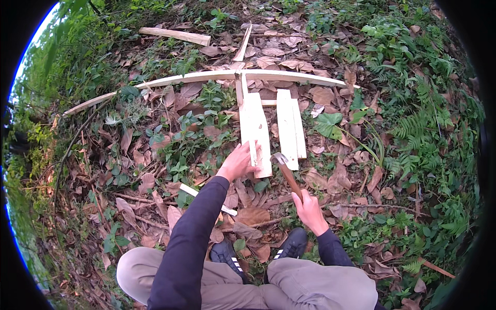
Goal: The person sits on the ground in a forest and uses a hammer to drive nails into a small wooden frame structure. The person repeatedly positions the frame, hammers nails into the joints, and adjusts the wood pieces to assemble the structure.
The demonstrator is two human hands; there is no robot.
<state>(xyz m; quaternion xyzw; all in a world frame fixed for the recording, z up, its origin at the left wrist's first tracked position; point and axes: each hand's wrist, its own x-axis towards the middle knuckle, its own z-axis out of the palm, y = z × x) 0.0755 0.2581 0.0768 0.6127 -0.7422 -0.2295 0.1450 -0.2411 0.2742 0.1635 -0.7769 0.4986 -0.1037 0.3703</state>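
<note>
My left hand (239,162) grips the near left edge of a pale wooden board (261,132), with its fingers partly hidden against the wood. My right hand (310,211) is closed around the wooden handle of a hammer (290,179). The hammer's metal head is just right of the board's near end, close to a second pale board (287,129). Beside that one lies a narrower wooden strip (299,129). Beyond the boards, a long, slightly curved wooden strip (206,76) runs crosswise, meeting an upright piece of wood (241,87).
A split wood piece (174,35) lies at the far left, and a splintered piece (243,44) lies past the crosswise strip. A thin white strip (189,190) is under my left forearm. Dry leaves, twigs and green plants cover the ground. My shoes (292,243) are close by.
</note>
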